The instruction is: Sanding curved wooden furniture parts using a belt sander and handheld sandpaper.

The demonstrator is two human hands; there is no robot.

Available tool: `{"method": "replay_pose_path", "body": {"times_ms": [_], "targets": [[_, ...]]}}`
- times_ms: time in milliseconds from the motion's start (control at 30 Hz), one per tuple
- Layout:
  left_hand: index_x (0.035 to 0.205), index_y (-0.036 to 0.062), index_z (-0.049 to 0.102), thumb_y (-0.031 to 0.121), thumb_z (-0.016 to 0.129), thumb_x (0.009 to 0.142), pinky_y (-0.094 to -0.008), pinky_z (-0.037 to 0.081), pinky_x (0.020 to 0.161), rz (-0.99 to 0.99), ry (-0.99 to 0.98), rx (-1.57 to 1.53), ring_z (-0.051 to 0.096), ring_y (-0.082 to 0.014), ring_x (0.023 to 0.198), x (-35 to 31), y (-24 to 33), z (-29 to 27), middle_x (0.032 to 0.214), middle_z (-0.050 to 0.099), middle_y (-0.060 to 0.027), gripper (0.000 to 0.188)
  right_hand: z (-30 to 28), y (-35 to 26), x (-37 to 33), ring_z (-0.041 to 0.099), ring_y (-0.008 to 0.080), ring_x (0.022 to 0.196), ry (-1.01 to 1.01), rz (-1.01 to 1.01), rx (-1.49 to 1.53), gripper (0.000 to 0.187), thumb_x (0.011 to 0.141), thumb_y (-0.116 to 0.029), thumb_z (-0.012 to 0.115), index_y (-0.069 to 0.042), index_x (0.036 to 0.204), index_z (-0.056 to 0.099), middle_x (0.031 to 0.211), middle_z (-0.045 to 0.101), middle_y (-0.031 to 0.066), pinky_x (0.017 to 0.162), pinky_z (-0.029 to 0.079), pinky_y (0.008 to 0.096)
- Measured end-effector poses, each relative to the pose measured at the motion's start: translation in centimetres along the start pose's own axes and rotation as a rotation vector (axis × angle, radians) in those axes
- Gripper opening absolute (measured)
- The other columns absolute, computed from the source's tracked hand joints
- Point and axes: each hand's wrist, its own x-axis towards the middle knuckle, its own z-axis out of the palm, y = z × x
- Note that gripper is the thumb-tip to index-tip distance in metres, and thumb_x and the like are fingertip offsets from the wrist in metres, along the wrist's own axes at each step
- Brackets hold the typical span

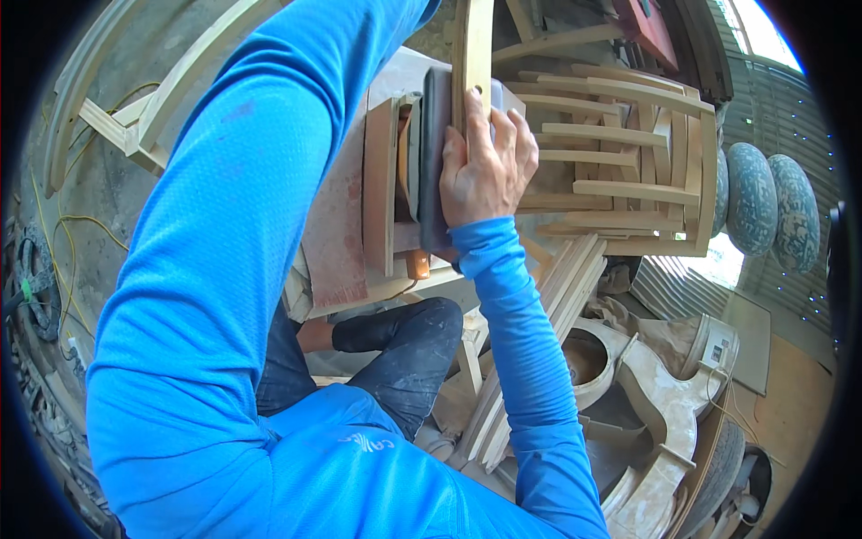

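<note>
The right hand [489, 171] is laying its fingers over the near end of the wooden strip [475, 49], pinching or not I cannot tell, the strip extending lengthwise forward, the left hand being unseen

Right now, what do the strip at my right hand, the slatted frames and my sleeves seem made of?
Strip: probably wood, smooth-looking, tan, with a dark spot. Slatted frames: likely bare wood, pale and matte. Sleeves: apparently synthetic knit, bright blue, finely textured and creased.

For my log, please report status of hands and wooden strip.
Left hand out of view. Right hand on wooden strip. Strip's far end out of frame.
</note>
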Motion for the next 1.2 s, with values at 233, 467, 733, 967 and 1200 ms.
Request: {"method": "replay_pose_path", "body": {"times_ms": [233,467,733,967,1200], "targets": [[0.156,0.0144,0.037,0.038,0.065,0.085,-0.0563,0.023,0.122,0.125,0.371,-0.081,0.027,-0.0339,0.15,4.1,-3.2,1.5,0.157,0.037,-0.0145,0.08,1.2,0.4,3.3,0.05,0.035,0.128,0.003,-0.055,-0.031,0.052,0.091,-0.019,0.069,-0.018,0.143,0.062,0.122,0.061,0.0141,0.114,0.03,0.0505],[0.151,0.0098,0.041,0.037,0.063,0.084,-0.0504,0.025,0.123,0.113,0.471,-0.071,0.029,-0.0358,0.149,0.4,-3.2,4.2,0.153,0.039,-0.0198,0.076,-1.1,1.6,-1.2,0.045,0.0377,0.128,-0.034,-0.091,0.048,0.062,0.087,-0.02,0.071,-0.021,0.147,0.055,0.123,0.052,0.0156,0.115,0.028,0.0576],[0.163,0.0153,0.029,0.044,0.059,0.084,-0.0559,0.001,0.128,-0.016,0.599,0.169,0.008,-0.035,0.16,-9.2,-0.7,13.1,0.17,0.022,-0.019,0.089,-8.0,2.0,-13.9,0.045,0.0344,0.131,-0.089,-0.028,0.043,0.065,0.085,-0.023,0.074,-0.023,0.147,0.054,0.13,0.05,0.0144,0.116,0.027,0.0559],[0.164,0.009,0.023,0.043,0.057,0.091,-0.0582,-0.001,0.127,0.007,0.501,0.183,0.001,-0.0356,0.161,-23.9,2.2,20.5,0.171,0.015,-0.0208,0.087,-13.8,-0.4,-23.3,0.061,0.0423,0.117,-0.442,0.507,0.263,0.082,0.081,-0.026,0.077,-0.022,0.153,0.038,0.128,0.061,0.0219,0.103,0.044,0.0559],[0.164,0.0046,0.019,0.048,0.057,0.091,-0.0614,-0.005,0.125,0.107,0.336,0.262,-0.004,-0.0346,0.161,-34.8,4.3,27.0,0.173,0.008,-0.0185,0.093,-18.7,-0.4,-33.5,0.069,0.0491,0.093,-0.649,0.629,0.412,0.071,0.078,-0.013,0.07,-0.019,0.143,0.04,0.101,0.071,0.027,0.08,0.056,0.0542]]}}
